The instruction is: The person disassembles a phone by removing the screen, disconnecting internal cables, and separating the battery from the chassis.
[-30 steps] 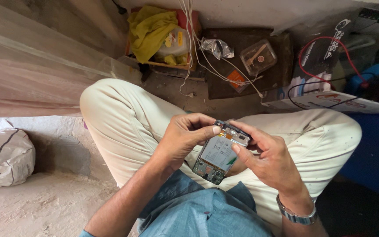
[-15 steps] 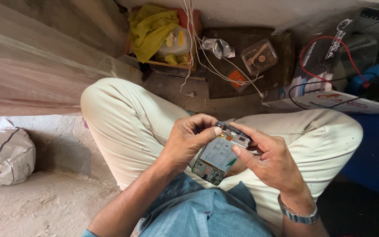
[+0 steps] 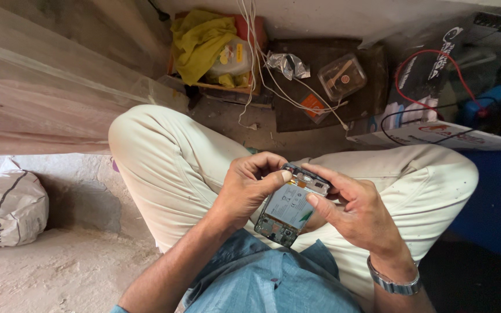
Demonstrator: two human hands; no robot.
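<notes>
Opened phone point(image 3: 290, 210), back cover off, battery and green circuit boards showing, held over the lap between both knees of the crossed cream trousers point(image 3: 163, 168), top end tilted away from the body. Left hand point(image 3: 249, 188) curled round the phone's left edge, thumb pressing along the top end near the camera module. Right hand point(image 3: 352, 210) grasping the right edge, index finger laid across the top end, thumb resting on the battery face. Both hands closed on the same phone, neither free.

Best handled with a steady pinch at the edges only, judging by the exposed parts: fingertips kept off the bare boards and connectors, pressure light at the top end where the small parts sit, phone kept low over the lap so that a slip drops it onto cloth and not onto the concrete floor point(image 3: 59, 272).

Count, working outward: one phone, two hands, one metal wristband point(image 3: 394, 283) on the right wrist, one blue shirt point(image 3: 268, 284). Beyond the knees, near the far wall: one dark board point(image 3: 320, 110) carrying one clear plastic box point(image 3: 341, 76) and one crumpled foil scrap point(image 3: 287, 62); one yellow cloth point(image 3: 201, 43) in an open box at the far left corner; several white cables point(image 3: 273, 87), number unclear; one red wire point(image 3: 436, 58) at the far right. One white sack point(image 3: 7, 208) on the floor at the left edge
</notes>
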